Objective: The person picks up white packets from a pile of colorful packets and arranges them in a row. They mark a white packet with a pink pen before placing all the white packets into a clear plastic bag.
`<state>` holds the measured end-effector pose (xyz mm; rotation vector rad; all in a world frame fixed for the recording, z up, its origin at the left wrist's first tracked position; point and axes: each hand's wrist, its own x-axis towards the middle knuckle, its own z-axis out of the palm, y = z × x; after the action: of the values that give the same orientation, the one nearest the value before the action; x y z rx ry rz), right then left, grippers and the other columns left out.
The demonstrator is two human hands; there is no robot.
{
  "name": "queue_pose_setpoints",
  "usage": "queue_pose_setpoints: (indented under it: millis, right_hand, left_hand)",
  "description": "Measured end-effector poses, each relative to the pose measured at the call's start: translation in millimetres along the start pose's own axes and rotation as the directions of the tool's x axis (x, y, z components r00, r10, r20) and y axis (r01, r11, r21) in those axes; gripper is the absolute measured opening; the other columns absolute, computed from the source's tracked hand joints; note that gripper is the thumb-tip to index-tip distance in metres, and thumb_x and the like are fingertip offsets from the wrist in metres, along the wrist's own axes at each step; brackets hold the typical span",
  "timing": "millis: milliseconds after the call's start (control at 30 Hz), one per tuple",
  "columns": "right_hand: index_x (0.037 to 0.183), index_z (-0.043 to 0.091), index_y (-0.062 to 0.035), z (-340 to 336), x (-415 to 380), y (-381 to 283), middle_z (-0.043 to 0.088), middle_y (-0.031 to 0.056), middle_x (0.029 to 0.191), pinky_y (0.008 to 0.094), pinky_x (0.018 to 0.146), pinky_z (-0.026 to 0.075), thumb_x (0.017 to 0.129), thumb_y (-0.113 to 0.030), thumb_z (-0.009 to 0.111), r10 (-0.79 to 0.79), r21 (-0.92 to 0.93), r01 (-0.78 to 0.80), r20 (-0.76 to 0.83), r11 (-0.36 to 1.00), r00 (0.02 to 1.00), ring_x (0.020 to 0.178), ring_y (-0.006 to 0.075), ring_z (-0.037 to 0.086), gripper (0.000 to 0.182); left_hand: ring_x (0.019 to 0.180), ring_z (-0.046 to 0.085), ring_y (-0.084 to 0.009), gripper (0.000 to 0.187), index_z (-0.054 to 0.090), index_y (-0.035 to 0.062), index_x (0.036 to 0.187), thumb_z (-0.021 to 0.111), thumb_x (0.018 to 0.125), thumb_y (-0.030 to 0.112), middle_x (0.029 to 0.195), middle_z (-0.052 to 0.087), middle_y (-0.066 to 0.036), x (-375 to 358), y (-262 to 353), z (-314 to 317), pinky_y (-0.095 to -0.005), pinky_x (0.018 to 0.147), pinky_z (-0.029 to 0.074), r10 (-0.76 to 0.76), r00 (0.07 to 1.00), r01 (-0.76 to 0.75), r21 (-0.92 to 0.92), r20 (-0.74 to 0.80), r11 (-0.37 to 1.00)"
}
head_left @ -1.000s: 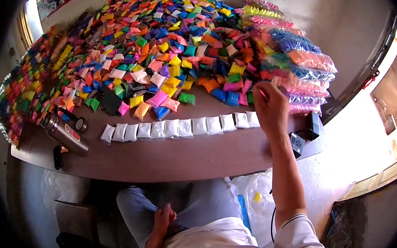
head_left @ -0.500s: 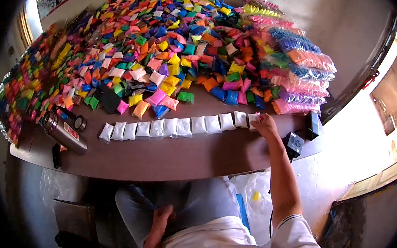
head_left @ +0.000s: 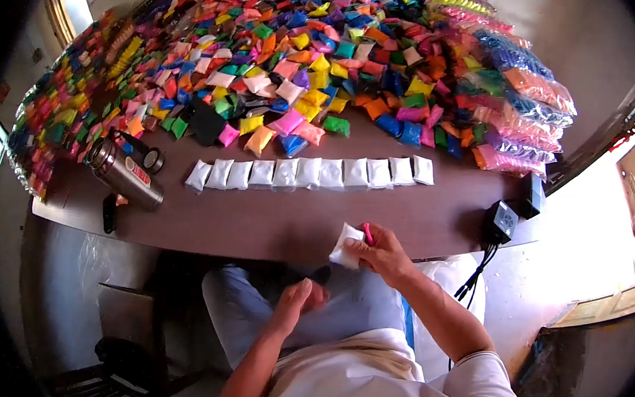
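My right hand (head_left: pixel 382 252) is closed on a white packet (head_left: pixel 345 247), held tilted above the front edge of the table. A small pink stick-like thing (head_left: pixel 368 234) pokes up between its fingers; its kind I cannot make out. Over my lap is my left hand (head_left: pixel 302 299), empty as far as it shows, with its fingers loosely bent and the thumb apart. Beyond the hands, several white packets (head_left: pixel 330 174) lie side by side in a row across the table (head_left: pixel 256 223).
A large heap of colourful packets (head_left: pixel 290 69) covers the back of the table. Clear bags of packets (head_left: pixel 533 115) are stacked at the right. A steel flask (head_left: pixel 129 176) lies at the left. Black boxes with cables (head_left: pixel 500 222) sit near the right edge.
My right hand has come back from the right end of the row to the front edge, bringing a white packet. My left hand has risen slightly and moved right. The view has shifted.
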<state>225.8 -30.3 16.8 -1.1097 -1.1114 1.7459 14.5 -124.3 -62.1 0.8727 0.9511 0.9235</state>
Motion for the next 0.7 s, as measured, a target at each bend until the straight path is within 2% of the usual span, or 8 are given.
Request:
queue_pose_setpoints:
  millis: [167,233,333,433,467,533,667,700]
  right_hand:
    - [0.095,0.061,-0.0032,19.9,4.1,25.3,0.060,-0.0006,0.080,0.0250,0.063,0.045,0.085,-0.024,0.072,-0.119,-0.229,0.125,0.041,0.965,0.992,0.073,0.0072,0.054,0.026]
    - [0.091,0.060,-0.0029,28.4,2.5,25.5,0.059,-0.0013,0.078,0.0247,0.063,0.044,0.084,-0.024,0.073,-0.166,-0.420,0.156,0.014,0.894,0.986,0.072,0.0068,0.052,0.026]
    - [0.089,0.058,-0.0024,39.3,-2.0,16.6,0.057,-0.0011,0.076,0.0254,0.062,0.044,0.088,-0.023,0.069,-0.182,-0.352,0.182,0.031,0.918,0.983,0.070,0.0066,0.051,0.023]
    - [0.091,0.059,0.0029,29.7,6.2,22.7,0.056,0.0030,0.073,0.0315,0.061,0.044,0.092,-0.032,0.060,-0.226,-0.562,0.200,0.024,0.802,0.974,0.068,0.0124,0.051,0.035]
    - [0.091,0.059,0.0029,26.3,10.4,25.2,0.056,0.0030,0.073,0.0315,0.061,0.044,0.092,-0.032,0.060,-0.226,-0.563,0.200,0.024,0.802,0.974,0.068,0.0124,0.051,0.035]
    - [0.091,0.059,0.0028,23.2,17.2,24.0,0.056,0.0036,0.071,0.0305,0.063,0.043,0.097,-0.037,0.048,-0.215,-0.177,0.178,-0.216,0.968,0.952,0.068,0.0144,0.051,0.041]
    - [0.082,0.057,-0.0022,19.5,14.8,4.3,0.052,0.0019,0.071,0.0261,0.058,0.038,0.099,-0.049,0.036,-0.300,-0.159,0.270,-0.210,0.950,0.931,0.066,0.0105,0.047,0.054]
    - [0.082,0.057,-0.0020,19.3,14.8,5.3,0.053,0.0025,0.071,0.0272,0.059,0.039,0.098,-0.052,0.034,-0.289,-0.266,0.237,-0.178,0.935,0.941,0.066,0.0105,0.048,0.057]
  left_hand:
    - [0.073,0.054,-0.0096,0.052,0.059,0.0059,0.078,0.041,0.097,0.051,0.083,0.062,-0.003,7.9,29.3,10.9,-0.0258,0.069,0.042,0.113,0.994,-0.113,-0.029,0.006,0.993]
    - [0.074,0.058,-0.0141,0.055,0.058,0.0043,0.080,0.041,0.095,0.054,0.080,0.063,-0.007,9.8,33.6,12.9,-0.0285,0.070,0.044,0.078,0.996,-0.066,0.216,-0.051,0.974]
    - [0.071,0.058,-0.0138,0.051,0.058,0.0038,0.083,0.043,0.096,0.051,0.076,0.063,-0.007,13.3,30.3,11.5,-0.0280,0.068,0.045,0.160,0.977,-0.117,0.276,-0.139,0.954]
    - [0.067,0.059,-0.0143,0.050,0.057,0.0046,0.084,0.043,0.096,0.051,0.076,0.063,-0.008,15.7,18.3,5.6,-0.0277,0.064,0.046,0.166,0.972,-0.140,0.161,-0.167,0.977]
    - [0.067,0.059,-0.0143,0.050,0.057,0.0046,0.084,0.043,0.096,0.051,0.076,0.063,-0.008,16.4,15.5,4.5,-0.0277,0.064,0.046,0.167,0.972,-0.140,0.160,-0.167,0.977]
    - [0.065,0.060,-0.0149,0.049,0.056,0.0055,0.081,0.045,0.096,0.051,0.076,0.063,-0.008,17.7,12.7,4.2,-0.0284,0.061,0.048,0.154,0.963,-0.142,0.067,-0.220,0.988]
    - [0.061,0.061,-0.0144,0.051,0.060,0.0022,0.079,0.048,0.094,0.049,0.074,0.065,-0.010,25.4,4.3,2.7,-0.0264,0.058,0.048,0.114,0.941,-0.145,-0.077,-0.319,0.986]
    - [0.061,0.062,-0.0147,0.052,0.060,0.0019,0.079,0.048,0.094,0.050,0.075,0.066,-0.010,27.7,5.0,3.6,-0.0262,0.058,0.049,0.108,0.938,-0.145,-0.089,-0.330,0.985]
